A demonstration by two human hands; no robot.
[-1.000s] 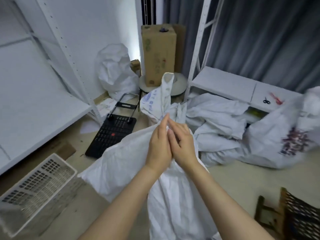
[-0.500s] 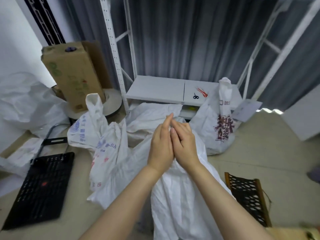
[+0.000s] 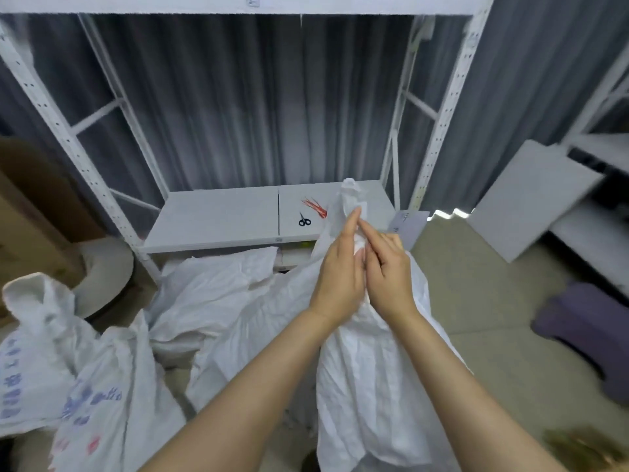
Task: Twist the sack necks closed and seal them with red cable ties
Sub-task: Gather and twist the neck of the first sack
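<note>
A white woven sack (image 3: 367,369) stands in front of me, and its gathered neck (image 3: 350,195) sticks up above my hands. My left hand (image 3: 340,267) presses against the neck's left side with its fingers straight up. My right hand (image 3: 391,274) is on the other side, its fingers bent over the neck towards the left hand. The neck is squeezed between the two hands. A small bunch of red cable ties (image 3: 315,207) lies on the low white shelf (image 3: 221,216) behind, partly hidden by the neck.
Black scissors (image 3: 304,220) lie beside the ties. More white sacks lie at the left (image 3: 68,369) and centre (image 3: 211,294). A cardboard box (image 3: 30,199) stands far left, a grey board (image 3: 531,199) leans at the right, and a purple object (image 3: 585,328) lies on the floor.
My view has swung right and towards the shelf. My hands stay pressed on the sack neck, which now rises higher above them in front of the cable ties.
</note>
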